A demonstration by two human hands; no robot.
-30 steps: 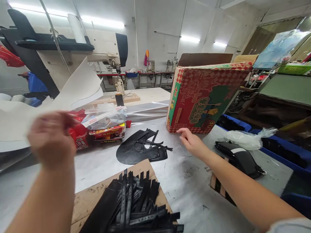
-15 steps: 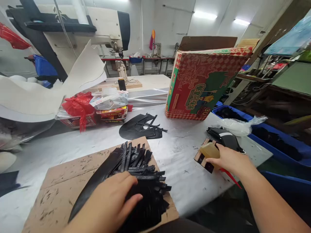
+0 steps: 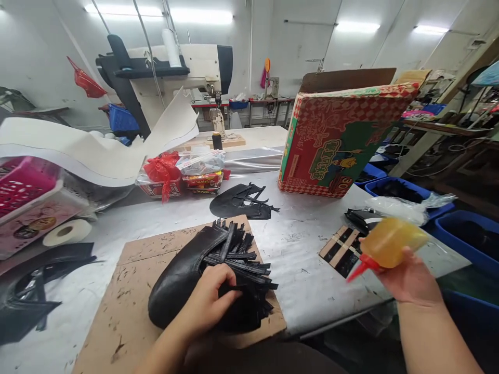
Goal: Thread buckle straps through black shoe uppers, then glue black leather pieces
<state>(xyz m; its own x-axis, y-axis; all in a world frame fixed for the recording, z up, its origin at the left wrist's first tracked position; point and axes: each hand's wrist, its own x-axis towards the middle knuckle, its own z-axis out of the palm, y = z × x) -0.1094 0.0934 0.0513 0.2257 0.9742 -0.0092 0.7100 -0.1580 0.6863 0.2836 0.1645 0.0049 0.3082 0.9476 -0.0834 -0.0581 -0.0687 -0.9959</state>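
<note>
Leather pieces (image 3: pixel 175 280), black and fringed with straps, are lying stacked on a sheet of cardboard (image 3: pixel 128 291) by the table's front edge. The left hand (image 3: pixel 212 301) is resting on the stack, its thumb and forefinger leaving only a narrow gap; whether they are gripping a strap, one cannot tell. To the right, above the table (image 3: pixel 296 265) near its right edge, the right hand (image 3: pixel 413 280) is holding a bottle (image 3: pixel 397 241) of yellowish liquid, its red nozzle (image 3: pixel 360 266) pointing down and leftward. Half a second ago that hand was grasping the bottle beside the striped block (image 3: pixel 339 249); now the bottle is hanging clear of it, so both hands appear to be engaged at once.

The bottle is partly hiding the right fingers and a black item (image 3: pixel 356 218) behind it. The left hand is covering part of the stack, and the frame is cutting off another black piece (image 3: pixel 23 311) at the left. Farther back, a strappy black piece (image 3: pixel 230 202) is lying flat, and a carton (image 3: pixel 331 145) is standing toward the far edge.
</note>
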